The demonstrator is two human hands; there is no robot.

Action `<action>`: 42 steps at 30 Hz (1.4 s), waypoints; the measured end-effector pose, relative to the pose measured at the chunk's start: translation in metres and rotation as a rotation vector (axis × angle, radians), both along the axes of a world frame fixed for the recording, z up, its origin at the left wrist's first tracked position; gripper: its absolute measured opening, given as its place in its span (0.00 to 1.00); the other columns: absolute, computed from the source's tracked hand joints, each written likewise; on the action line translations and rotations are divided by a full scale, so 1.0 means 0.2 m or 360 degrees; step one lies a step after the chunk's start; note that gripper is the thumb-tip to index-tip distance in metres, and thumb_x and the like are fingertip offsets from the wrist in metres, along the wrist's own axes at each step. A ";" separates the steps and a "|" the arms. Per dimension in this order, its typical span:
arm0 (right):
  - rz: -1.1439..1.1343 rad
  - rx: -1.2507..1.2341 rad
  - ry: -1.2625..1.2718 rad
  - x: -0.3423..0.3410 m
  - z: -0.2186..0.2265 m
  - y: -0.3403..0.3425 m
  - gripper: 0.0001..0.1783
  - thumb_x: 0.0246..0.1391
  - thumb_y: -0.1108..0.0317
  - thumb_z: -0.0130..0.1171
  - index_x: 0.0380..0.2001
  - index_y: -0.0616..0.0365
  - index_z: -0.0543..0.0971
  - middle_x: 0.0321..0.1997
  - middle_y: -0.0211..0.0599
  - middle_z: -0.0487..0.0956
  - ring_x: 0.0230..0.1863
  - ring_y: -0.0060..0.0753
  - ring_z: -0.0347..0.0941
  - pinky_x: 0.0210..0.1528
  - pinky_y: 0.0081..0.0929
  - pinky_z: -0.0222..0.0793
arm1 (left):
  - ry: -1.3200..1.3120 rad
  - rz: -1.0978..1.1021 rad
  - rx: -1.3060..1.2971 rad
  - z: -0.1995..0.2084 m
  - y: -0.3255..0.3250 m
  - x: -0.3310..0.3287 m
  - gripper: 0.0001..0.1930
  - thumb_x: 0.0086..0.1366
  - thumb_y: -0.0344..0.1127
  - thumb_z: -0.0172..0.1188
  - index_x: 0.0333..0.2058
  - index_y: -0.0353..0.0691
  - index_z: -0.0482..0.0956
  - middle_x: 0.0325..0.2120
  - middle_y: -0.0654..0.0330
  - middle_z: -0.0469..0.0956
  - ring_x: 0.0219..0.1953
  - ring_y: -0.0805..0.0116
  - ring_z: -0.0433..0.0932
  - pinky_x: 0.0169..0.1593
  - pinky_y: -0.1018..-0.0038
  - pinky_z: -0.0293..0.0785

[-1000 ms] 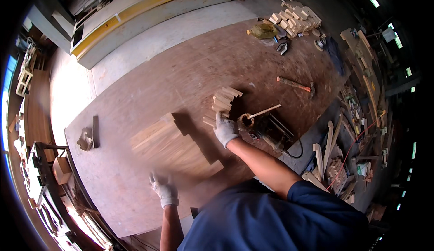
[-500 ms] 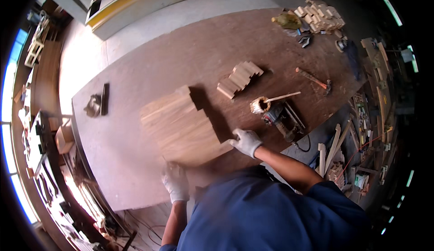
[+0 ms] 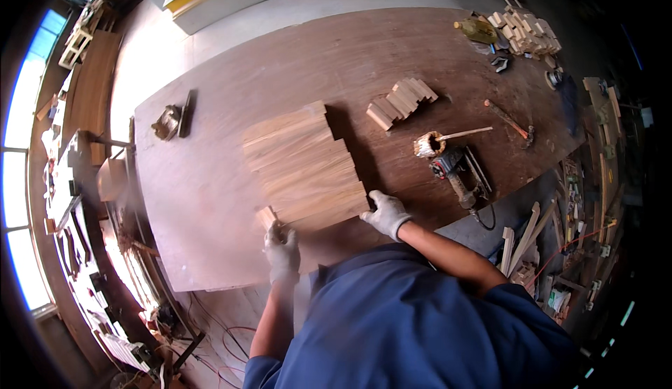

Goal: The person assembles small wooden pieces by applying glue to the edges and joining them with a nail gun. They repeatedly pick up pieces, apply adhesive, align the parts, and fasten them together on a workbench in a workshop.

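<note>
A panel of wooden strips (image 3: 304,161) laid side by side, with stepped ends, lies on the large brown table (image 3: 217,249) in front of me. My left hand (image 3: 282,252), in a pale work glove, is closed around the left end of the nearest wooden strip (image 3: 267,215), which juts out at the panel's near left corner. At the near right corner, my right hand (image 3: 386,216), gloved too, has its fingers curled against the strip's other end. The palm sides of both hands are hidden.
Beyond the panel lie a small group of wooden strips (image 3: 400,102), a glue pot (image 3: 427,144) with a stick, a corded power tool (image 3: 458,182) and a hammer (image 3: 511,121). A stack of wood blocks (image 3: 525,30) stands far right. A metal tool (image 3: 168,121) sits far left.
The whole view has shifted, so the table and its things appear farther right and higher. My left hand has closed over the strip's end, which now shows beyond the panel's corner.
</note>
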State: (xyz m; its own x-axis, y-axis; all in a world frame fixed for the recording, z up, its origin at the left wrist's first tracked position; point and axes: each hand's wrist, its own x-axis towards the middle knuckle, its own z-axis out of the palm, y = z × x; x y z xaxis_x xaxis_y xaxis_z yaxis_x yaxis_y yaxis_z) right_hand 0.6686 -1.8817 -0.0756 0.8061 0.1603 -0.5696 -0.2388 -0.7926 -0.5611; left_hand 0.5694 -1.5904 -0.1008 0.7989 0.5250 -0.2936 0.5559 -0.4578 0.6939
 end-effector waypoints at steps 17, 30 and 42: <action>-0.0069 0.0126 -0.0016 -0.05 0.03 -0.03 0.27 0.51 0.63 0.73 0.53 0.62 0.81 0.53 0.56 0.84 0.56 0.56 0.80 0.60 0.44 0.74 | -0.0102 -0.0052 -0.0245 -0.19 0.04 -0.06 0.22 0.66 0.30 0.68 0.56 0.25 0.79 0.43 0.53 0.86 0.45 0.70 0.83 0.51 0.74 0.78; -0.0170 0.0491 0.0135 -0.04 -0.18 -0.13 0.37 0.52 0.64 0.75 0.63 0.65 0.76 0.58 0.58 0.82 0.60 0.52 0.80 0.63 0.39 0.74 | 0.0065 0.0158 -0.0043 -0.02 0.13 0.04 0.24 0.64 0.40 0.69 0.55 0.32 0.81 0.45 0.50 0.85 0.46 0.57 0.85 0.54 0.64 0.78; -0.0255 0.0232 0.0285 -0.19 -0.07 -0.26 0.32 0.56 0.59 0.74 0.60 0.65 0.79 0.53 0.50 0.85 0.53 0.40 0.84 0.57 0.34 0.79 | -0.0279 0.0367 -0.0207 -0.06 0.21 0.12 0.22 0.64 0.38 0.69 0.53 0.33 0.80 0.42 0.55 0.83 0.43 0.62 0.82 0.52 0.66 0.79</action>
State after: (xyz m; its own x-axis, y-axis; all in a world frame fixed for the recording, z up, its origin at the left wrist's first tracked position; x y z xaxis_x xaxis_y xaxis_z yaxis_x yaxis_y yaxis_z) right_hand 0.6308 -1.9347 -0.0887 0.7163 0.1296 -0.6857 -0.4603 -0.6508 -0.6038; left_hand 0.5935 -1.5487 -0.1135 0.7075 0.6654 -0.2382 0.5013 -0.2349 0.8328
